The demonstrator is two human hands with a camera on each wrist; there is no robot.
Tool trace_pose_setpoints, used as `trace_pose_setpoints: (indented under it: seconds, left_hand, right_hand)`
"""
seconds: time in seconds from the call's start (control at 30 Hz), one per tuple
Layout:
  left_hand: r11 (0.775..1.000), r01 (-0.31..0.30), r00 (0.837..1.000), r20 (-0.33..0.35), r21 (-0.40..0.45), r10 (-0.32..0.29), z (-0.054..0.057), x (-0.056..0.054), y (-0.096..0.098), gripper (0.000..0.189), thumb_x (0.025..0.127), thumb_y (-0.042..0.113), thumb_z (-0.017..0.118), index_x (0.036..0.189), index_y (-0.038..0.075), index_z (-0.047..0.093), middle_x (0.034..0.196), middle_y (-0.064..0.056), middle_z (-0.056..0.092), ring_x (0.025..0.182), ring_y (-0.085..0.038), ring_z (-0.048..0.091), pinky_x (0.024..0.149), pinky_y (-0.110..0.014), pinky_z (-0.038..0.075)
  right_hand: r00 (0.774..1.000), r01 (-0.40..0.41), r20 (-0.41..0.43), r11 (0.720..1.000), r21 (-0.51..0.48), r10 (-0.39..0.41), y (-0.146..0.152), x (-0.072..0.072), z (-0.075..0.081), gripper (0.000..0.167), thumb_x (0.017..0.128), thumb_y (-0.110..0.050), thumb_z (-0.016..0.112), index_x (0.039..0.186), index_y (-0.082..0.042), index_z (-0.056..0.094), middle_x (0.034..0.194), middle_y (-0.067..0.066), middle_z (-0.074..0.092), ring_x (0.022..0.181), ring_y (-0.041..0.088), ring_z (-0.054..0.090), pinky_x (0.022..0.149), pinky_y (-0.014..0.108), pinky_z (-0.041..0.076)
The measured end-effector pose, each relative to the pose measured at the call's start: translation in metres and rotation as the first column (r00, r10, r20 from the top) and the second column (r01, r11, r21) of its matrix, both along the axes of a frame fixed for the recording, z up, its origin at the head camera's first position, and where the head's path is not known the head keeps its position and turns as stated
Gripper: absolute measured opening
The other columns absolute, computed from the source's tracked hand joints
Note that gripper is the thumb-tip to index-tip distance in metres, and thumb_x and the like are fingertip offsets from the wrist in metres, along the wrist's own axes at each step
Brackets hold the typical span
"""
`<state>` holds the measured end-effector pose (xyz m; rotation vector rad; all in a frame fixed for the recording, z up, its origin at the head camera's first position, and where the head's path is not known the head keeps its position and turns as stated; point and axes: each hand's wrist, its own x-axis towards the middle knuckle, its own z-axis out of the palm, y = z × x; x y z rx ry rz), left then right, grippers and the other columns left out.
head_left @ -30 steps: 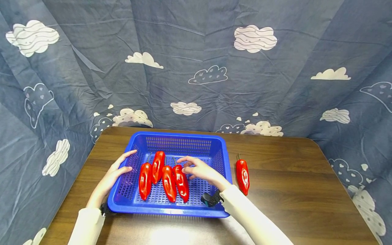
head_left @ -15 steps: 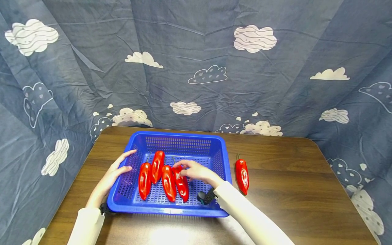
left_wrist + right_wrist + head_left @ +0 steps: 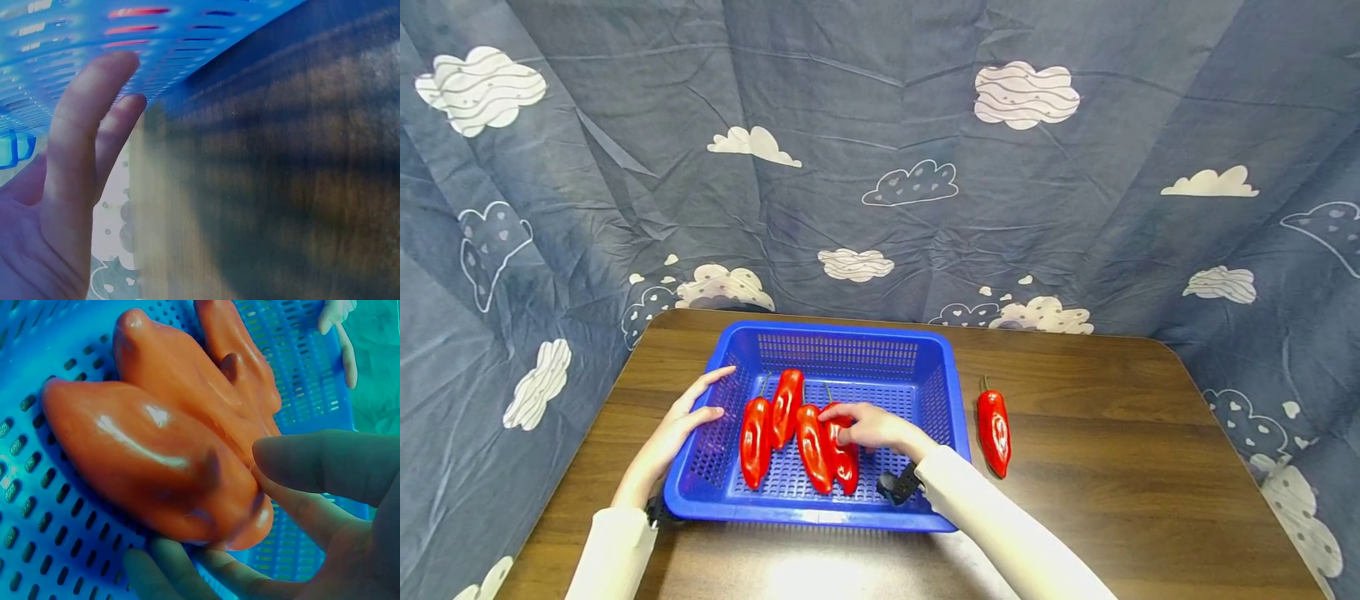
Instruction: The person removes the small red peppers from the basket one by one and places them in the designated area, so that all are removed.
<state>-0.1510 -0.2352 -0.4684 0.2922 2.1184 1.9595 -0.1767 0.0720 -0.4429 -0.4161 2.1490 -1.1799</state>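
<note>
A blue plastic basket [image 3: 820, 521] with slotted walls stands on the table. Several glossy red peppers lie in it, three of them being the left pepper [image 3: 756, 443], the back pepper [image 3: 787, 408] and the middle pepper [image 3: 814, 450]. My left hand [image 3: 673, 429] holds the basket's left side, index finger and thumb over the rim, other fingertips against the outer wall in the left wrist view. My right hand [image 3: 868, 427] reaches inside and grips the rightmost pepper [image 3: 150, 462] near its stem end, thumb on one side and fingers on the other. That pepper lies against the middle one.
One more red pepper [image 3: 995, 433] lies on the wooden table [image 3: 1097, 467], right of the basket. A dark blue curtain [image 3: 880, 225] with cloud prints hangs behind the table. A black wrist camera [image 3: 898, 485] sits below the right hand, inside the basket's outline.
My right hand has come down and left onto the rightmost pepper and taken hold of it. That pepper has shifted slightly left. The left hand and basket stay put.
</note>
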Motion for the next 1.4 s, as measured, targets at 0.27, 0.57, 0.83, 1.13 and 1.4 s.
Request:
trace_pose_setpoints:
  seconds: [0.27,0.57,0.83,1.13,1.4]
  left_hand:
    - [1.000,-0.005,1.000,0.007,-0.010,0.005,0.001,0.001,0.001,0.055,0.097,0.009,0.045,0.149,0.015,0.030,0.148,-0.019,0.027,0.118,-0.034,0.045,0.082,-0.040,0.051]
    - [1.000,-0.003,1.000,0.028,0.009,0.003,0.002,0.000,0.002,0.056,0.097,0.008,0.045,0.150,0.016,0.029,0.148,-0.021,0.027,0.116,-0.038,0.047,0.080,-0.044,0.051]
    - [1.000,-0.005,1.000,0.007,-0.015,0.005,0.000,0.000,0.001,0.056,0.097,0.008,0.045,0.150,0.015,0.029,0.148,-0.021,0.026,0.117,-0.036,0.046,0.081,-0.041,0.051]
    - [1.000,-0.004,1.000,0.013,-0.008,0.004,0.001,0.001,0.001,0.055,0.098,0.008,0.044,0.150,0.016,0.029,0.149,-0.020,0.025,0.118,-0.036,0.045,0.081,-0.042,0.051]
    - [1.000,-0.001,1.000,-0.015,-0.016,0.001,0.000,0.000,0.001,0.057,0.096,0.007,0.046,0.150,0.016,0.029,0.147,-0.020,0.027,0.116,-0.027,0.048,0.080,-0.039,0.051]
  right_hand:
    - [0.998,0.062,-0.012,0.996,-0.058,-0.062,0.001,0.000,0.000,0.048,0.075,0.005,0.060,0.122,-0.005,0.062,0.098,0.009,0.057,0.064,0.014,0.047,0.049,0.022,0.038]
    - [0.997,0.078,0.010,0.979,-0.188,-0.078,0.006,0.001,0.013,0.047,0.079,0.003,0.059,0.126,-0.001,0.057,0.108,0.013,0.052,0.077,0.017,0.053,0.063,0.041,0.052]
    - [0.995,0.104,0.034,0.946,-0.306,-0.098,0.017,0.000,0.022,0.043,0.084,0.003,0.058,0.126,-0.001,0.054,0.109,0.017,0.047,0.083,0.019,0.057,0.070,0.043,0.055]
    - [0.990,0.138,0.026,0.917,-0.375,-0.138,0.024,0.001,0.030,0.047,0.083,0.003,0.063,0.129,0.002,0.052,0.109,0.016,0.045,0.086,0.019,0.059,0.074,0.043,0.054]
    - [0.988,0.145,0.004,0.902,-0.406,-0.157,0.030,0.002,0.034,0.045,0.083,0.002,0.065,0.127,-0.001,0.054,0.107,0.016,0.047,0.084,0.021,0.061,0.076,0.047,0.054]
